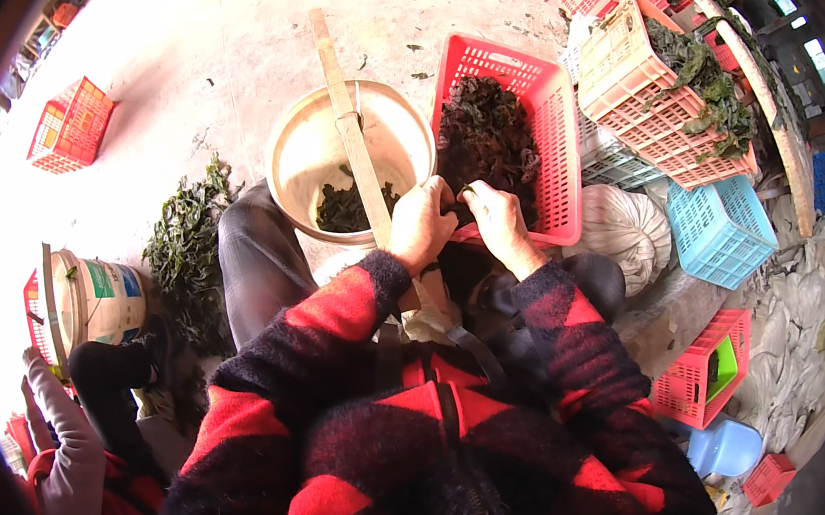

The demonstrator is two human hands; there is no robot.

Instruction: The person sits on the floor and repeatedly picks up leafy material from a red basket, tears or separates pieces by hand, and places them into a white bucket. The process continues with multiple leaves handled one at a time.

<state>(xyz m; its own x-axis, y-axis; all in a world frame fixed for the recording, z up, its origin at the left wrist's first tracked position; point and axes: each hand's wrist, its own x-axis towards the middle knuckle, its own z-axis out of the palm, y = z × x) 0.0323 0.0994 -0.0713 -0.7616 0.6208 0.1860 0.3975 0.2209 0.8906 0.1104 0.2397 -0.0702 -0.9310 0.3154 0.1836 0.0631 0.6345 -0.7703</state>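
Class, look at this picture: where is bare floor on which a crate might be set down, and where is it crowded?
Bare concrete floor lies beyond the bucket, between the lone red crate and the red basket of dark leaves. It is crowded on the right, by the stacked crates and white sacks, and around both hands.

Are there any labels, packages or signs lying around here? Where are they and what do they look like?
Labelled bucket: on the floor at far left, beside another person; round and pale, with a wrap-around label in green, white and blue.
White sacks: bulging, stuffed between the red basket and the blue crate on the right; plain, no print visible.
No signs or screens show.
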